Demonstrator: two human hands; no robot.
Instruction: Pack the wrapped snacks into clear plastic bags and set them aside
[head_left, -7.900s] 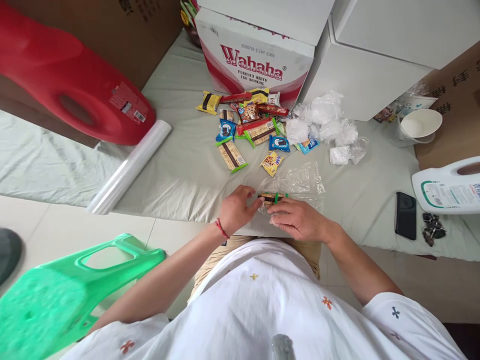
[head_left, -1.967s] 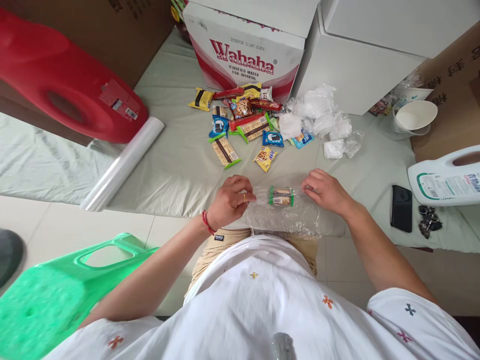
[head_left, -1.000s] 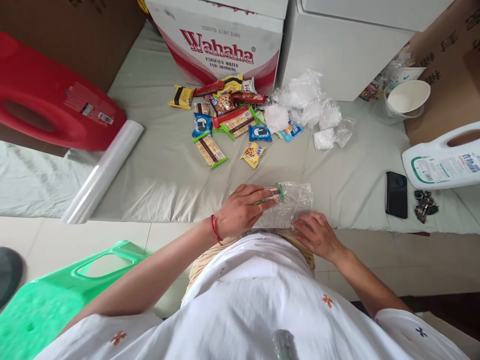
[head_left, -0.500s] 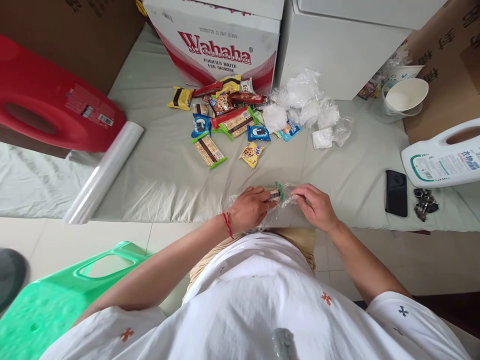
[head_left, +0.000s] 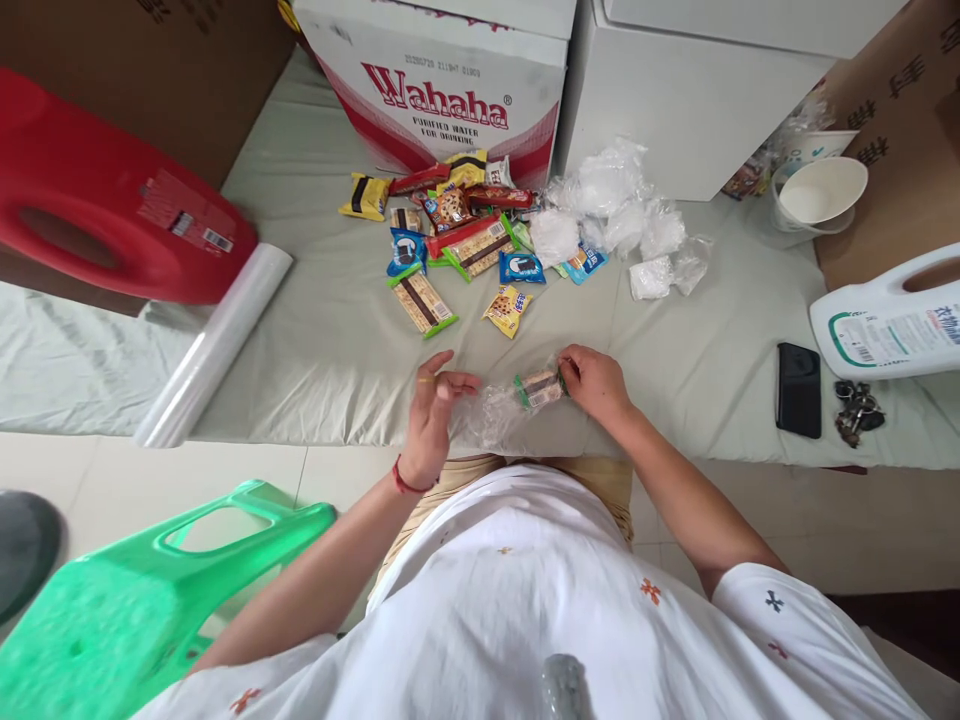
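Observation:
My right hand (head_left: 598, 382) pinches the right end of a small green-edged wafer snack pack (head_left: 541, 388), which lies at the front of the cloth-covered surface. Clear plastic wrap (head_left: 491, 412) is around and to the left of the pack, crumpled toward my left hand (head_left: 435, 405). The left hand's fingers are apart, close to the wrap's left edge; whether a fingertip touches it I cannot tell. Farther back lie a yellow cookie packet (head_left: 508, 310), another green-edged snack pack (head_left: 422, 300) and a heap of mixed snacks (head_left: 454, 210).
White plastic-wrapped bundles (head_left: 622, 215) sit by the boxes (head_left: 457, 70). At left are a film roll (head_left: 217, 345), a red jug (head_left: 112, 200) and a green stool (head_left: 112, 610). To the right are a phone (head_left: 799, 390), keys (head_left: 857, 412), a white bottle (head_left: 892, 325) and cups (head_left: 821, 195).
My left hand has come off the snack pack, moved left and opened. The right hand has shifted slightly left onto the pack's end, and the wrap has bunched to the left.

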